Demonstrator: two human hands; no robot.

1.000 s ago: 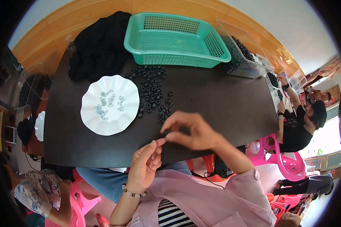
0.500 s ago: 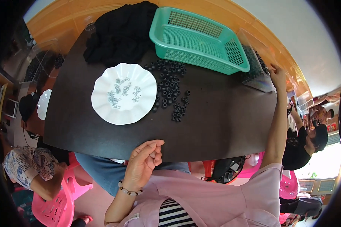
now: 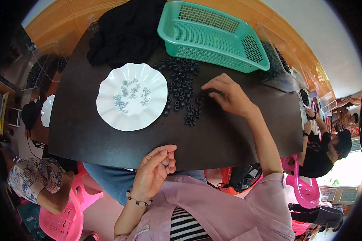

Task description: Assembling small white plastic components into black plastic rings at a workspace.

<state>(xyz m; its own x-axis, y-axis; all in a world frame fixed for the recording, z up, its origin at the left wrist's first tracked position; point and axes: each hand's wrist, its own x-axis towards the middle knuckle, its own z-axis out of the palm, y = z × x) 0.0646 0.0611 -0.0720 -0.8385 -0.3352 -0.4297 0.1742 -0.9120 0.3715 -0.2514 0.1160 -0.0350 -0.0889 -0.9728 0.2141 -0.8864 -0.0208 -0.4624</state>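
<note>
Nearest, the left hand rests at the near edge of the dark rectangular table, fingers loosely curled, nothing visibly held. Beyond it, the right hand reaches with fingers spread and empty over the loose pile of small black rubber rings, which lies just right of the white scalloped plastic plate holding small silvery parts. Judged step: picking a ring; a fine fingertip pinch is needed. Farthest, a green plastic mesh basket.

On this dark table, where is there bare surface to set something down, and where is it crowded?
Bare: the near strip of the dark table between the white scalloped plate and the right hand, and the right end past that hand. Crowded: the far side, with the green plastic basket, black cloth and small black rings. The left hand sits at the near edge.
</note>
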